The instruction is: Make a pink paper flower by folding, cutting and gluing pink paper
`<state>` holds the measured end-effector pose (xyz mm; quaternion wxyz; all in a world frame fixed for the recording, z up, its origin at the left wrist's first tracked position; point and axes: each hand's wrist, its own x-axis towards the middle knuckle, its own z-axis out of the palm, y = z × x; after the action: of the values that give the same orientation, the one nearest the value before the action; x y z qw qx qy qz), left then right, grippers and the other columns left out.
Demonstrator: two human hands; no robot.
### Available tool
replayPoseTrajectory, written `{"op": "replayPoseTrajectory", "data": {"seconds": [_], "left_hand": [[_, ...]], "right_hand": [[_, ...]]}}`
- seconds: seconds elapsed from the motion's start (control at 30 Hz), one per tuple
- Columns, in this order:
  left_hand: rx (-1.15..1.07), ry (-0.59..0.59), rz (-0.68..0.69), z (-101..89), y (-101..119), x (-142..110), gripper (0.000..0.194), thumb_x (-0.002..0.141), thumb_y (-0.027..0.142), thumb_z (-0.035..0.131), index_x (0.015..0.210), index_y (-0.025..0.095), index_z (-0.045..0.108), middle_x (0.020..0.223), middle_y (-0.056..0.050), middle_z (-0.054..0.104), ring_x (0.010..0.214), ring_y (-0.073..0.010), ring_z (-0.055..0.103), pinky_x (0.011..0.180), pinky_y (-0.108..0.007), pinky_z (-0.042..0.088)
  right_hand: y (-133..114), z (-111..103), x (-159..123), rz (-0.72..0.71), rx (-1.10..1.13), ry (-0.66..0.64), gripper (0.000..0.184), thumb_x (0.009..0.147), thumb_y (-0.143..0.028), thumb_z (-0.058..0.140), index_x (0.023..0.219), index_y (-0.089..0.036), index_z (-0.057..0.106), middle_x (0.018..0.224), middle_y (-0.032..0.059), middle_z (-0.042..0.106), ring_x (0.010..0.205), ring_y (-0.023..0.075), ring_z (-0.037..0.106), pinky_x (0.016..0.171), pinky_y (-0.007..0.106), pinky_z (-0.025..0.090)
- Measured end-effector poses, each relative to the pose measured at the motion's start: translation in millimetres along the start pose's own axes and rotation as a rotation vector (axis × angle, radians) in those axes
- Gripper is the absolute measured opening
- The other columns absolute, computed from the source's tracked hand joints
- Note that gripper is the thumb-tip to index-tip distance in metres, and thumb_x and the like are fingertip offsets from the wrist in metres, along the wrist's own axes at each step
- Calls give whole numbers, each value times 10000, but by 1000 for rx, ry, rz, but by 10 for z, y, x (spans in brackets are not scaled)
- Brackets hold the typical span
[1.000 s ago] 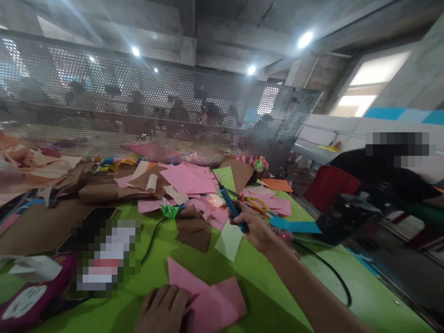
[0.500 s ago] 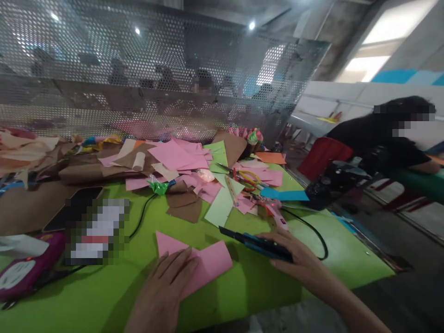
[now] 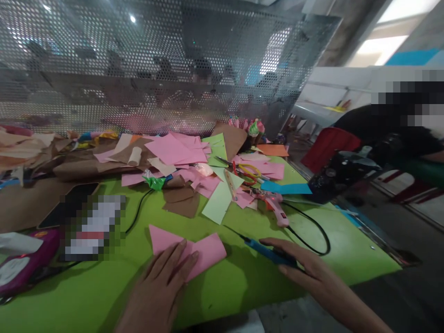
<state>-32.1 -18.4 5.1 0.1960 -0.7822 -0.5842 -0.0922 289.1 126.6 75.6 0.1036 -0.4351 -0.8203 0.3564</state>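
Pink paper (image 3: 211, 249) is located at the lower centre of the frame, on the green desk (image 3: 194, 305). It is pinned by the left hand (image 3: 161, 273), which is laid over it with spread fingers, nothing being clenched. A blue cutter (image 3: 262, 247) is grasped in the right hand (image 3: 308, 263); its blade is pointed toward the upper left and kept apart from the paper.

Progress, as judged: a fold or overlap is already formed, with a pointed part at left and a broad part at right. The right end is slightly raised, so flatness is not reached there. No cut in progress is observed. Completeness cannot be determined, since the middle is covered by the left hand.

Containers: a dark bag (image 3: 324, 180), apparently plastic, is noted right of centre; its contents cannot be told. A green-and-white swirled piece (image 3: 255, 127) is seen at upper centre-right; whether it is held in a container cannot be made out. Cut sheets (image 3: 173, 148) are heaped loose across the middle of the frame, with scissors (image 3: 249, 171) laid beside them. A pink glue gun (image 3: 279, 210) is placed above the right hand, uncontained.
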Motion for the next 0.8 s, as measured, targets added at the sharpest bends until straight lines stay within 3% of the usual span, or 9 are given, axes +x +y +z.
{"op": "replayPoseTrajectory", "data": {"seconds": [0.3,0.57,0.8], "left_hand": [[6,12,28,-64,-57,12,598,899,387,468,1468,250,345,1468,-65,473,1311,-270,447,1000,-407,353],[19,-17,39,-122,-93,22,610,906,437,472,1477,286,322,1447,-69,498,1303,-279,458,983,-429,366],[40,-63,8,-120,-138,-16,652,886,508,484,1481,327,289,1464,-72,472,1289,-295,478,958,-478,387]], "right_hand": [[19,-9,-6,149,199,-77,458,846,-551,589,1189,-251,636,1169,87,682,1073,310,621,886,403,509],[14,-55,117,-15,63,-149,369,889,-515,541,1095,-257,706,1062,83,719,984,292,657,856,405,529],[-19,-69,165,-67,-73,-159,338,924,-480,503,1156,-321,690,1144,45,703,1059,276,639,929,392,498]]}}
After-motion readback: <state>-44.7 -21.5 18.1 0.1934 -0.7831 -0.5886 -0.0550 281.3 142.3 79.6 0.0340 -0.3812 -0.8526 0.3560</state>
